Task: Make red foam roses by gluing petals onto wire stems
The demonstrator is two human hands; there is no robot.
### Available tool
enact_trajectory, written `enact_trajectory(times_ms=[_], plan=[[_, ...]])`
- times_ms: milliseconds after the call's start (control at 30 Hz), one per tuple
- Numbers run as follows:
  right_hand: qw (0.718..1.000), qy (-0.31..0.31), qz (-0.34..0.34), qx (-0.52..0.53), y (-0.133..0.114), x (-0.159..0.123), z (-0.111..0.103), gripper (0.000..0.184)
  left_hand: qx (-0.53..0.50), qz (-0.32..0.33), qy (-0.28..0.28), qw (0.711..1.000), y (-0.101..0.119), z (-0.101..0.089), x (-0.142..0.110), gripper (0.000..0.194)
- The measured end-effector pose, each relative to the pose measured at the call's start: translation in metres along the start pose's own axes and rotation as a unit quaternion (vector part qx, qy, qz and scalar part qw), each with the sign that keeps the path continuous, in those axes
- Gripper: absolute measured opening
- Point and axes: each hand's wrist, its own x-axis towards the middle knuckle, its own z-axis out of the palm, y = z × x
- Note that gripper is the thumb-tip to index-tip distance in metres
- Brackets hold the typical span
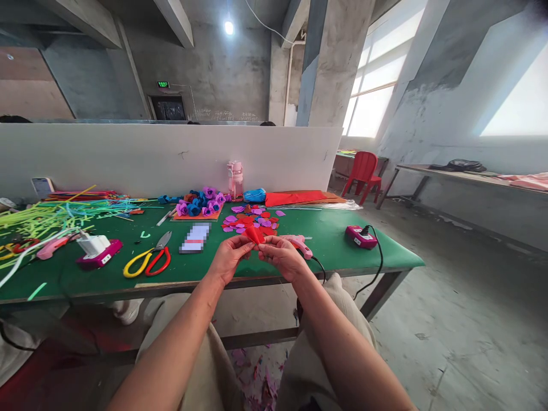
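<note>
My left hand [231, 255] and my right hand [283, 255] meet over the front of the green table, fingertips pinching a red paper petal [254, 234]. The petal is curled and sticks up between the thumbs; its lower end is hidden by the fingers. Just behind it lies a loose spread of cut petals [268, 221] in red and purple. A pink glue gun [303, 246] rests close to my right hand, partly covered by it. To the left of my left hand are a phone [195, 237] with a blurred screen and scissors [154, 256] with yellow and red handles.
Finished purple and blue paper flowers [200, 202] sit toward the back, near a pink bottle [235, 180] and red paper sheets [295, 198]. Colourful strips [81, 210] cover the left. Corded power sockets [361, 237] stand right and left. A white partition [162, 157] closes the back.
</note>
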Motion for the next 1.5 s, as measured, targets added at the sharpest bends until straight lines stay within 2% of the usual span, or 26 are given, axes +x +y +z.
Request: enact_trajectory(times_ms=[300,700,1067,1500], plan=[[1.0,-0.018,0.002,-0.001,0.004,0.001,-0.002,0.032,-0.025,-0.012,0.027,0.999,-0.002,0.0,0.002,0.021],[0.998,0.016,-0.031,-0.049,0.007,0.003,0.002,0.032,-0.047,-0.04,0.029,0.998,-0.005,0.0,0.002,0.026],[0.996,0.05,-0.053,-0.051,0.012,0.004,0.01,0.035,-0.042,-0.015,0.083,0.996,-0.007,0.007,0.003,0.028],[0.994,0.059,-0.062,-0.068,0.012,0.003,0.009,0.033,-0.024,0.008,0.105,0.994,-0.006,0.009,0.004,0.029]])
